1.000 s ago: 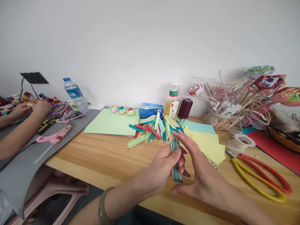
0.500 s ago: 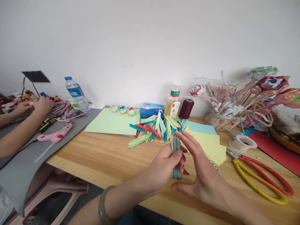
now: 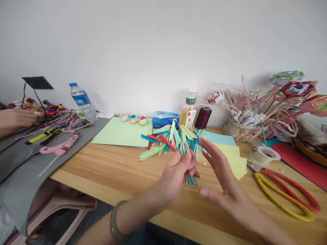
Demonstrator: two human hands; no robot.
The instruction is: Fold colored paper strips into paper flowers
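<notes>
My left hand (image 3: 176, 170), with a green bangle (image 3: 116, 223) on its wrist, is closed around a bundle of striped, multicoloured paper strips (image 3: 191, 179). The strips stick out above and below my fingers. To the right of the bundle, my right hand (image 3: 222, 173) is open, thumb and fingers apart, somewhat blurred and holding nothing. Behind both hands lies a loose pile of folded paper strips (image 3: 166, 139) in green, blue, red and peach. Yellow paper sheets (image 3: 233, 160) lie just past my right fingers.
Red-and-yellow scissors (image 3: 286, 194) and a white spool (image 3: 265, 156) are at right, near a basket of pens (image 3: 241, 127). A drink bottle (image 3: 188, 110), purple thread cone (image 3: 203, 117) and tissue pack (image 3: 165, 119) stand behind. At left, another person's hand (image 3: 17, 119) works near a pink glue gun (image 3: 61, 146).
My right hand has drawn away from the bundle to the right. My left hand has shifted slightly left and up with the strips. The other person's hands have moved left.
</notes>
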